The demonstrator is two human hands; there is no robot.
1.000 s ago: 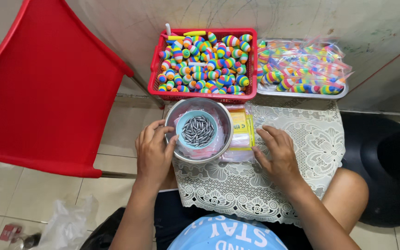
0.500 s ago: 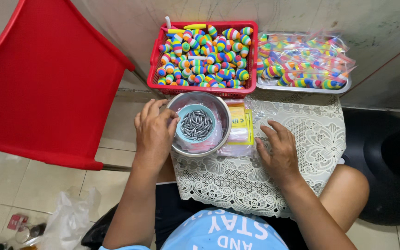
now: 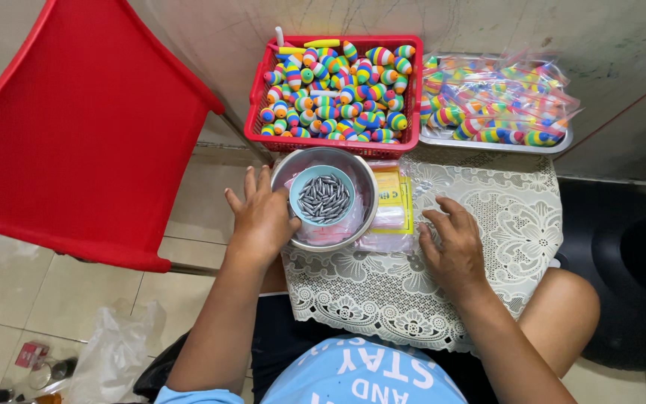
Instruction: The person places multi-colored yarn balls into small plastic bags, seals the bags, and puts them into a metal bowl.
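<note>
The left hand [image 3: 263,218] rests open against the rim of the metal bowl [image 3: 360,187], gripping nothing; the right hand [image 3: 454,243] lies flat on the lace cloth [image 3: 502,224] right of it. Inside the bowl, the small blue cup [image 3: 302,196] of grey pellets [image 3: 323,200] could tip and scatter if that hand nudges the rim.

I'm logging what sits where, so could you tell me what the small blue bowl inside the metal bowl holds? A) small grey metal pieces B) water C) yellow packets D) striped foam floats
A: the small blue bowl, set inside the metal bowl beside the left hand, is filled with small grey metal pieces.

Steel bowl [image 3: 293,166] — upright, on lace.
</note>
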